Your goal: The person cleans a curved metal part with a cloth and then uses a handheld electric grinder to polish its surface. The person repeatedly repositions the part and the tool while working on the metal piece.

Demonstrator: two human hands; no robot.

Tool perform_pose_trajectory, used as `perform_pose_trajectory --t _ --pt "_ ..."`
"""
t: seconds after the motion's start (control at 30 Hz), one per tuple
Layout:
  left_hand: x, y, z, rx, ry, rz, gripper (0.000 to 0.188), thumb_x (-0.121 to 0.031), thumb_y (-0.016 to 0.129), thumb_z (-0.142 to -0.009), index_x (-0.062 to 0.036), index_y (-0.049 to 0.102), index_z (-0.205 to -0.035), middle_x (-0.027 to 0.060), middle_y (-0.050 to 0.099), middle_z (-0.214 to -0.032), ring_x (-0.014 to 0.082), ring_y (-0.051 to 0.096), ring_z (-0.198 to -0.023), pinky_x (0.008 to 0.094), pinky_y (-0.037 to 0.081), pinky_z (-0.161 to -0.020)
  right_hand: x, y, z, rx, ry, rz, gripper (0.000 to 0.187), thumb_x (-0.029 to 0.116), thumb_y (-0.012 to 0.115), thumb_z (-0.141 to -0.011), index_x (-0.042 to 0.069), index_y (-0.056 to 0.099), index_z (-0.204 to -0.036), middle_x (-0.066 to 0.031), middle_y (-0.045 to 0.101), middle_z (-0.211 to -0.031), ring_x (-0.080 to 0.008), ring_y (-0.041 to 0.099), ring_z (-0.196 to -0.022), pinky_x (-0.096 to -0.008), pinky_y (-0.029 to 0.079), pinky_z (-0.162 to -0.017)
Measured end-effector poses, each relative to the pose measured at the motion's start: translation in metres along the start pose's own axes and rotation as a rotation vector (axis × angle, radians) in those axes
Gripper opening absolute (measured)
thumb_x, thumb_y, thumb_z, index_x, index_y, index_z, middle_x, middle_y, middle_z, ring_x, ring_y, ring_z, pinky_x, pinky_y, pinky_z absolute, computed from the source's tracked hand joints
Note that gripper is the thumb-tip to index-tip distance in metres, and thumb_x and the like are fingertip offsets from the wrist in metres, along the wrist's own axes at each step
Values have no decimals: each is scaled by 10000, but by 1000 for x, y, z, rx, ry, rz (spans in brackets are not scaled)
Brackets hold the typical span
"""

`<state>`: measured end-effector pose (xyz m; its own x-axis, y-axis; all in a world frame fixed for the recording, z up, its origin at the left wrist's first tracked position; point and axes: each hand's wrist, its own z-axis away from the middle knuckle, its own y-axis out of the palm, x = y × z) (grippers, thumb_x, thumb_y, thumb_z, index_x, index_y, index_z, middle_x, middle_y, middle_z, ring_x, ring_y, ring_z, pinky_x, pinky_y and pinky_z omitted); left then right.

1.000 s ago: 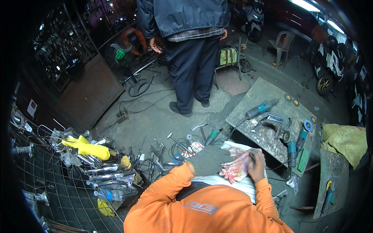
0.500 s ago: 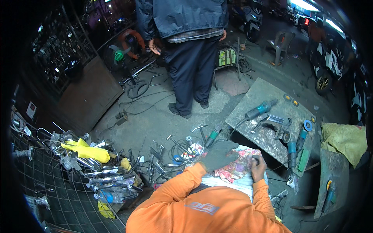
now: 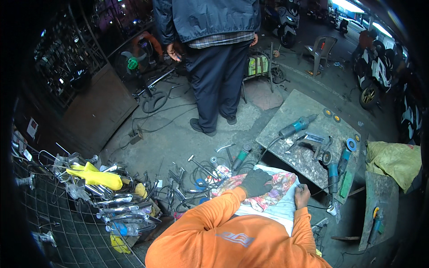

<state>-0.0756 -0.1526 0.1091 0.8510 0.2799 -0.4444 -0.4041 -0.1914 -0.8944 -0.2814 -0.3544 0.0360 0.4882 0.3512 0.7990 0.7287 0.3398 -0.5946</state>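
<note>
A pink, red and white flowered cloth (image 3: 280, 184) lies across my lap, on top of a white cloth (image 3: 275, 213). My left hand (image 3: 256, 183), in a dark grey glove, rests flat on the flowered cloth with its fingers stretched out. Bare and closed, my right hand (image 3: 302, 196) grips the right edge of the white cloth; its fingertips are partly hidden. Beyond my left hand an angle grinder (image 3: 241, 157) lies on the floor, beside a hammer (image 3: 201, 165).
A low worktable (image 3: 286, 129) at the right bears several angle grinders and discs. Chromed metal parts and a yellow glove (image 3: 94, 173) are heaped at the left by a wire mesh (image 3: 58, 214). Ahead stands a person (image 3: 214, 80) in dark clothes. Cables (image 3: 172, 117) run over the floor.
My right hand has gone from the flowered cloth to the white cloth's edge, slightly right. My left hand has settled flat, and more of the white cloth shows.
</note>
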Motion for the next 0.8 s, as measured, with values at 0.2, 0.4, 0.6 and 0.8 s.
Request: perform_pose_trajectory --t 0.2,0.4,0.6,0.8 --pt "-1 -7 3 4 -15 93 529 -497 607 -919 -102 691 -1261 121 665 -1263 352 541 -1225 511 393 -1042 -3 1 -3 -3 56 31 235 179 700 -841 26 695 -1018 -134 671 -714 -275 661 -686 -427 505 -681" --pt "-2 -5 2 -21 -15 41 474 -494 632 -906 -143 728 -1210 100 692 -1195 320 601 -1173 508 418 -1003 -10 1 -4 -27 40 10 257 174 689 -834 -3 695 -1021 -126 648 -700 -255 627 -661 -413 501 -671" --pt "-3 -8 5 -28 -23 41 477 -492 629 -908 -136 722 -1212 108 684 -1207 328 593 -1181 509 411 -1011 -3 -2 -1 -6 30 6 271 187 697 -839 1 695 -1036 -141 656 -710 -284 640 -679 -427 500 -682" --pt "-2 -5 5 -31 -6 38 471 -487 633 -914 -142 720 -1222 99 684 -1226 320 592 -1187 515 408 -1014 7 -6 3 -34 13 15 259 151 674 -832 -39 696 -1007 -149 661 -734 -220 618 -671 -382 502 -678"
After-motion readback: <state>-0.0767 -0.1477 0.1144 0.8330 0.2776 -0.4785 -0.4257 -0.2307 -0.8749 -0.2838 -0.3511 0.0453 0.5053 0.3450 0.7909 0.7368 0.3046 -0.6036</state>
